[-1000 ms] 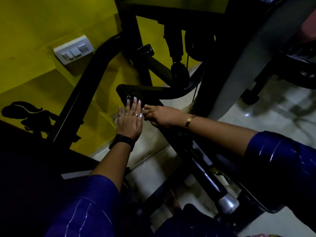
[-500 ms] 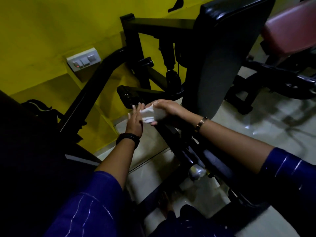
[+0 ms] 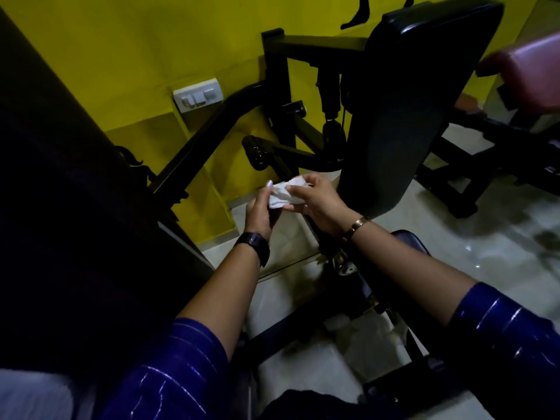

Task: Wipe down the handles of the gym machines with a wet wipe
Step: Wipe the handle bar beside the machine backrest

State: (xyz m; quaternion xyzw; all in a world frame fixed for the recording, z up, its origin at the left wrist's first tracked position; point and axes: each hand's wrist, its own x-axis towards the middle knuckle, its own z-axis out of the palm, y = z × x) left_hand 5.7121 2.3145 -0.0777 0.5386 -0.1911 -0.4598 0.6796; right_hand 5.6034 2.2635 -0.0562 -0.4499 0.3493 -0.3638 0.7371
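Both hands are holding the white wet wipe (image 3: 286, 194) in the air just below the black handle (image 3: 257, 153) — the left hand (image 3: 260, 212) is pinching its lower-left end and the right hand (image 3: 318, 204) is gripping its upper-right end, so the crumpled wipe is lying on a slant. The handle's bar is running rightward behind the dark pad (image 3: 409, 101), and dim light is hiding its surface

white wipe (image 3: 285, 195), yellow wall (image 3: 121, 56), black pad (image 3: 409, 101), blue striped sleeve (image 3: 181, 374).
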